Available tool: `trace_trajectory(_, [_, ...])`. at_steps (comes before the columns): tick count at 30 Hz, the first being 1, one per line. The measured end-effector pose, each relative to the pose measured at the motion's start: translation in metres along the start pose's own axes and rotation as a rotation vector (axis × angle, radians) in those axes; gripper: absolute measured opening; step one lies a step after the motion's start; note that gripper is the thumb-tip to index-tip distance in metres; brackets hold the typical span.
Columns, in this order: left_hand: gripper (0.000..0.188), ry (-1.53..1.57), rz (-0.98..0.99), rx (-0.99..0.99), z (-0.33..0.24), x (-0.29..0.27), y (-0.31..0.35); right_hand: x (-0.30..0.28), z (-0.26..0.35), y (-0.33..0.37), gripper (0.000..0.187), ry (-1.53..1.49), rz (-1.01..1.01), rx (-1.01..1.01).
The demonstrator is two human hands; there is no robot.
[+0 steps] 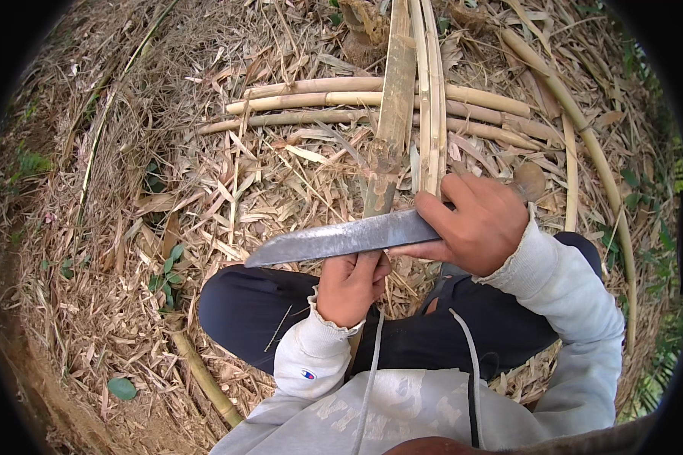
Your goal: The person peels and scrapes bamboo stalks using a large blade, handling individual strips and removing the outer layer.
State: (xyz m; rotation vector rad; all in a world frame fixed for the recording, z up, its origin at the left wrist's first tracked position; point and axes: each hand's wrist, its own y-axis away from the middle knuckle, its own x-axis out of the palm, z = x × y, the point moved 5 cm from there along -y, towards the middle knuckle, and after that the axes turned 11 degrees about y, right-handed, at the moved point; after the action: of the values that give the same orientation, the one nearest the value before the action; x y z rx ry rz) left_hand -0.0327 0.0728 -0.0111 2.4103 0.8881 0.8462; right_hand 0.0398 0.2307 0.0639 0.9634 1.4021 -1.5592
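Across the middle lies a machete (322, 241), its broad grey blade pointing left. My right hand (482, 227) is closed on it, thumb and fingers over the base of the blade. A rounded brown end (530, 180) shows just behind that hand, probably the handle. My left hand (349, 288) is closed just below the blade, around the near end of a flat split bamboo strip (395, 114). This strip runs away from me under the blade, which crosses it; whether the edge bites in is hidden. Several thin pale bamboo strips (432, 91) lie right beside it.
Cut bamboo poles (319, 100) lie crosswise beneath the strips. A stump (364, 34) stands at the far end. One long curved pole (584, 129) bends down the right side, and another pole (205, 379) lies at lower left. Dry leaves cover the ground around my folded legs (254, 307).
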Motion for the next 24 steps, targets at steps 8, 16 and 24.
trace_trajectory(8, [0.040, -0.040, -0.020, -0.026, 0.001, 0.000, -0.003, 0.018, -0.036, -0.010, 0.061, 0.185, -0.004, 0.184])
trace_trajectory(16, [0.039, -0.080, -0.043, 0.053, -0.002, -0.006, -0.001, 0.026, -0.042, -0.016, 0.054, 0.103, 0.120, 0.149])
trace_trajectory(24, [0.037, -0.038, -0.045, 0.104, -0.003, -0.005, -0.006, 0.029, -0.053, -0.018, 0.061, 0.195, 0.090, 0.244])
